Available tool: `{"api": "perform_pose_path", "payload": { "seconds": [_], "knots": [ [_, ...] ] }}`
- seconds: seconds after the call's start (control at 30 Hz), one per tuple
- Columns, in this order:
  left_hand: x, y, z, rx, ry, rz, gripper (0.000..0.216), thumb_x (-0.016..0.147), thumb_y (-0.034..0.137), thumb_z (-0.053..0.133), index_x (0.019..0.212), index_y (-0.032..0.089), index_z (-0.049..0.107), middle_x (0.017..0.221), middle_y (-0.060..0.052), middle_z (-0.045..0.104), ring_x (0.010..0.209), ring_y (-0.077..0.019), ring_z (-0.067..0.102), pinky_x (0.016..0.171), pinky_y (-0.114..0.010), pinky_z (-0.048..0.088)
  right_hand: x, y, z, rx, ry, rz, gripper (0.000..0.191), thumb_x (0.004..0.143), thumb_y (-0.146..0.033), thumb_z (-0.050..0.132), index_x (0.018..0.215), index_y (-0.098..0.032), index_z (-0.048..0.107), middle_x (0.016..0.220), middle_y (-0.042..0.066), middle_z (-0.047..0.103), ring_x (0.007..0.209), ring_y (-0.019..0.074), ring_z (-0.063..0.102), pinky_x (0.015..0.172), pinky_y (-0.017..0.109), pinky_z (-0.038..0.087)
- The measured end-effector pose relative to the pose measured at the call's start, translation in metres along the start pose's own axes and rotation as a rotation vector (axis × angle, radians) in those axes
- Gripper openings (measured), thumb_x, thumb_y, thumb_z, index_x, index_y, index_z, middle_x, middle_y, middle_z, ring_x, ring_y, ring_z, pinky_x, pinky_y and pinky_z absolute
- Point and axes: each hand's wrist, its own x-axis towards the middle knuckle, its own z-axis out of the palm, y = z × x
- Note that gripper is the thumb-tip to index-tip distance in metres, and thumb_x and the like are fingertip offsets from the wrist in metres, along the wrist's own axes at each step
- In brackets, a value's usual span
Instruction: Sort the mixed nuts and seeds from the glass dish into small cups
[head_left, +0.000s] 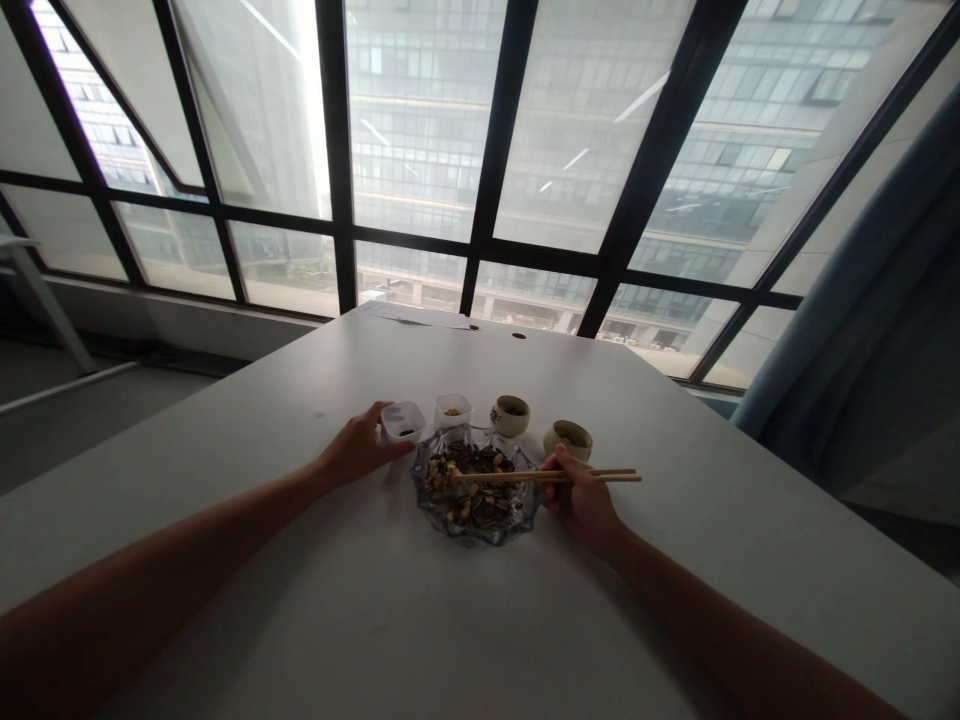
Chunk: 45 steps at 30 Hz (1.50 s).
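My right hand (pixel 581 500) is closed round a pair of wooden chopsticks (pixel 517 476), whose tips reach into a clear glass bowl (pixel 491 537) with a wavy rim. Dark seeds and paler nuts (pixel 480 490) lie mixed in that bowl; whether the tips pinch a piece I cannot tell. Beyond its left rim, my left hand (pixel 364 445) grips a small translucent plastic cup (pixel 403 422) with a little dark stuff at the bottom. Beside it stands a second plastic cup (pixel 453 410) holding some brownish bits. Two small green ceramic cups (pixel 511 415) stand behind and to the right.
All of this rests on a large white table (pixel 300 620). Sheets of paper (pixel 416 316) lie at its far edge, near two dark round holes. Framed windows stand behind the table, and a blue curtain (pixel 847 330) hangs at the right.
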Motion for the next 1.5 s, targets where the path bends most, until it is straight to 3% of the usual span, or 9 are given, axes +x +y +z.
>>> {"api": "perform_pose_path", "payload": {
  "seconds": [0.23,0.37,0.53,0.63,0.83,1.0,1.23,1.5],
  "knots": [
    [0.001,-0.003,0.001,0.024,0.044,-0.114,0.081,0.072,0.064,0.066,0.133,0.013,0.049,0.105,-0.015,0.072,0.093,-0.0308,0.071,0.078,-0.039,0.054,0.002,0.003,-0.002,-0.004,0.016,0.004,0.049,0.064,-0.06,0.082,0.054,-0.015,0.065,0.038,0.0,0.053,0.033,0.0083,0.043,0.031,0.019,0.031],
    [0.001,-0.002,0.0,0.012,0.012,-0.045,0.076,0.072,0.064,0.068,0.128,0.015,0.053,0.103,-0.013,0.073,0.089,-0.0287,0.07,0.078,-0.038,0.054,0.002,0.004,-0.001,-0.021,0.027,-0.008,0.049,0.067,-0.061,0.08,0.055,-0.016,0.064,0.038,0.0,0.053,0.033,0.009,0.043,0.032,0.02,0.031],
    [0.001,-0.01,0.002,-0.06,-0.109,0.082,0.078,0.072,0.065,0.07,0.13,0.016,0.052,0.098,-0.01,0.074,0.082,-0.026,0.071,0.073,-0.036,0.056,0.0,0.002,0.001,-0.029,0.031,-0.001,0.05,0.065,-0.061,0.08,0.054,-0.015,0.064,0.038,-0.001,0.051,0.033,0.0083,0.042,0.032,0.019,0.031],
    [0.001,-0.012,0.003,-0.065,-0.11,0.104,0.078,0.072,0.065,0.07,0.13,0.016,0.053,0.1,-0.011,0.075,0.085,-0.0266,0.071,0.075,-0.036,0.056,0.0,0.002,0.002,-0.024,0.05,0.015,0.05,0.062,-0.06,0.082,0.053,-0.015,0.064,0.037,-0.001,0.051,0.033,0.0076,0.041,0.032,0.018,0.029],
    [0.002,-0.007,0.002,-0.011,-0.059,0.01,0.08,0.072,0.067,0.067,0.132,0.016,0.052,0.108,-0.014,0.073,0.095,-0.0305,0.071,0.082,-0.04,0.055,0.001,0.003,0.0,-0.035,0.029,0.004,0.047,0.066,-0.058,0.08,0.055,-0.015,0.064,0.037,-0.001,0.051,0.033,0.0082,0.041,0.033,0.019,0.03],
    [0.005,-0.01,0.003,0.036,0.066,-0.138,0.087,0.073,0.065,0.064,0.138,0.011,0.046,0.113,-0.019,0.071,0.099,-0.0328,0.07,0.085,-0.043,0.054,0.001,0.004,-0.001,-0.036,0.033,0.002,0.047,0.066,-0.058,0.08,0.055,-0.016,0.064,0.037,-0.001,0.05,0.033,0.008,0.04,0.033,0.019,0.029],
    [0.001,-0.006,0.0,-0.071,-0.155,0.06,0.082,0.071,0.067,0.068,0.132,0.015,0.052,0.108,-0.013,0.073,0.093,-0.0285,0.071,0.082,-0.038,0.055,0.001,0.003,-0.001,-0.049,0.034,0.009,0.048,0.067,-0.06,0.079,0.055,-0.016,0.063,0.038,-0.001,0.049,0.033,0.0079,0.04,0.033,0.019,0.029],
    [0.0,-0.003,-0.003,-0.062,-0.171,0.08,0.081,0.072,0.066,0.069,0.132,0.015,0.052,0.107,-0.013,0.074,0.091,-0.0281,0.07,0.081,-0.039,0.055,0.001,0.003,-0.002,-0.061,0.034,-0.003,0.049,0.066,-0.061,0.08,0.056,-0.015,0.064,0.039,-0.001,0.051,0.034,0.0077,0.04,0.032,0.019,0.029]
  ]
}}
